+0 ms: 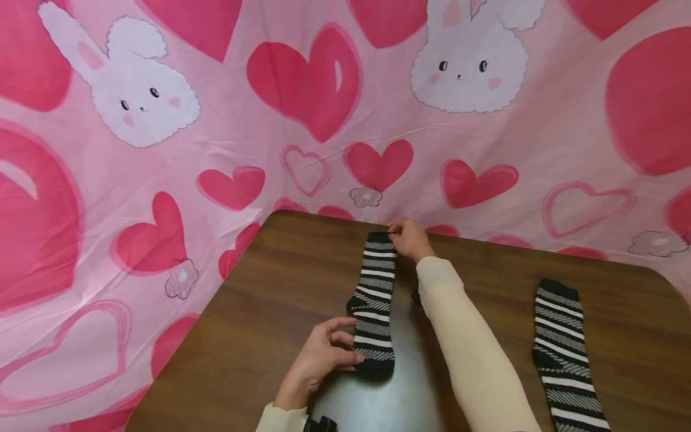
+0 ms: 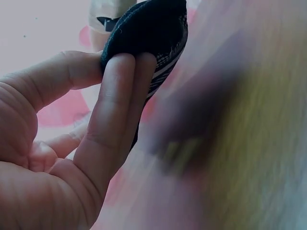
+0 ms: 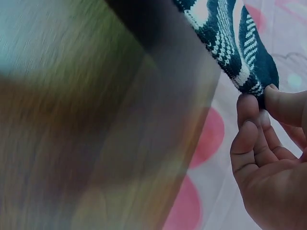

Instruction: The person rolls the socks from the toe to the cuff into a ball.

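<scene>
A black sock with white and grey stripes (image 1: 376,288) stretches lengthwise over the brown table, its dark cuff toward the far edge and its dark toe nearer me. My right hand (image 1: 411,240) pinches a corner of the cuff between thumb and fingertips; the right wrist view shows that grip on the dark sock end (image 3: 268,72). At the toe end, my left hand (image 1: 324,354) holds the sock's left side, thumb by the dark toe. In the left wrist view the fingers press against the dark toe fabric (image 2: 144,33).
A matching striped sock (image 1: 564,348) lies at the right of the table (image 1: 259,300), its lower end cut off by the frame. Pink cloth (image 1: 227,120) with hearts and rabbits hangs right behind the table's far and left edges.
</scene>
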The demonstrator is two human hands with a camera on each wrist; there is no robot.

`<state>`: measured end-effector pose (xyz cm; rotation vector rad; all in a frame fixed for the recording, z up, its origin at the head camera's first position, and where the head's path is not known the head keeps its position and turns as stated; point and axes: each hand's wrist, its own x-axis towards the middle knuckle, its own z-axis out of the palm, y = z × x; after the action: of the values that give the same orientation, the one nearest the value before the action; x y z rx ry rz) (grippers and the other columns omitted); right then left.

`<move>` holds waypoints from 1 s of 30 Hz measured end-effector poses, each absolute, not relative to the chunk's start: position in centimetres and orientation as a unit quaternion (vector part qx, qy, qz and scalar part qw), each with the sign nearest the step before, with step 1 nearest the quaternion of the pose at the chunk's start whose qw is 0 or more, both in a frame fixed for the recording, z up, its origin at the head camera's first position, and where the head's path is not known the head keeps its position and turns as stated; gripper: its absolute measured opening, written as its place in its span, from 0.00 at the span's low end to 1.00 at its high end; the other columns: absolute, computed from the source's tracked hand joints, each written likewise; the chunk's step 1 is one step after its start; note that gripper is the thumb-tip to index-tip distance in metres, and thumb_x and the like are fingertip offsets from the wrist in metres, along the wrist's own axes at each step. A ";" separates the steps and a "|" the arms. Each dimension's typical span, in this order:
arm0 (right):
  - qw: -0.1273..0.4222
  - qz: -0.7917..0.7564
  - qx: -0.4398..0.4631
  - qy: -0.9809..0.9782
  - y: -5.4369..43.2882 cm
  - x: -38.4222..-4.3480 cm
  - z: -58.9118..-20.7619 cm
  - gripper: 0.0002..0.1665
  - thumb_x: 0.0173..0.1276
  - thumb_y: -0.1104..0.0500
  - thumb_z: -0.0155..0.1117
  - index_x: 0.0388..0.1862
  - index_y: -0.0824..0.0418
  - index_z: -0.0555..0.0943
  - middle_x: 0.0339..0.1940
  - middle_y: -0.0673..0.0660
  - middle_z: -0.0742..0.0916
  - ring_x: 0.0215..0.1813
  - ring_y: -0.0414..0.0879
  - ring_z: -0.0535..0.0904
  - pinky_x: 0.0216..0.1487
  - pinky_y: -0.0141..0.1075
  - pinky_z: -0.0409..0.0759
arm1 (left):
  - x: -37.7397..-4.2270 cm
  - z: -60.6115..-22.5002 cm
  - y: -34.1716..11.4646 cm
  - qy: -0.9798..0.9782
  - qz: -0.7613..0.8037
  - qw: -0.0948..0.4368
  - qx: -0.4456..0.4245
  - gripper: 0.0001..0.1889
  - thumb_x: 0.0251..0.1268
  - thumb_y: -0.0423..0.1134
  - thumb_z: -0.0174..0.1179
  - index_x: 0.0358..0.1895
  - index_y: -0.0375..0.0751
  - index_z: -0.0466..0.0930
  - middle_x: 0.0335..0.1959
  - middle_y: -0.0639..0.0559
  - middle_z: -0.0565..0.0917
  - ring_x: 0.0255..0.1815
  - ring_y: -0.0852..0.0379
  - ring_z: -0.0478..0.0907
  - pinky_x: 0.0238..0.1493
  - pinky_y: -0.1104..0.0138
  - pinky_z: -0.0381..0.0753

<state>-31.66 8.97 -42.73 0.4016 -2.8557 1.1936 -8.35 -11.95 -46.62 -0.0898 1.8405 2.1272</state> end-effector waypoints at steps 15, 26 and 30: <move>0.047 0.337 0.099 -0.935 17.8 -29.8 -41.0 0.09 0.68 0.66 0.62 0.42 0.71 0.85 0.35 0.65 0.85 0.42 0.60 0.78 0.47 0.52 0.77 | -8.6 -45.8 -4.5 0.620 0.754 0.214 0.023 0.38 0.40 0.11 0.69 0.62 0.31 0.71 0.31 0.46 0.78 0.23 0.54 0.78 0.25 0.62 0.85; 0.048 0.335 0.085 -0.937 18.8 -29.4 -41.5 0.09 0.68 0.66 0.63 0.42 0.70 0.85 0.37 0.65 0.85 0.43 0.60 0.78 0.48 0.52 0.77 | -8.4 -46.0 -3.0 0.621 0.747 0.237 0.013 0.38 0.41 0.11 0.68 0.61 0.33 0.71 0.31 0.46 0.78 0.23 0.53 0.79 0.25 0.61 0.85; 0.037 0.340 0.082 -0.936 19.0 -29.1 -42.1 0.08 0.68 0.66 0.63 0.41 0.70 0.85 0.36 0.64 0.85 0.42 0.59 0.78 0.48 0.51 0.77 | -8.1 -46.4 -2.5 0.618 0.747 0.245 0.009 0.38 0.40 0.10 0.68 0.60 0.33 0.71 0.31 0.46 0.78 0.22 0.53 0.79 0.25 0.60 0.85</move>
<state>-29.09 18.95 -42.08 0.2505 -2.8741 1.0443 -8.13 -2.55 -46.43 0.0259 1.6868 2.0403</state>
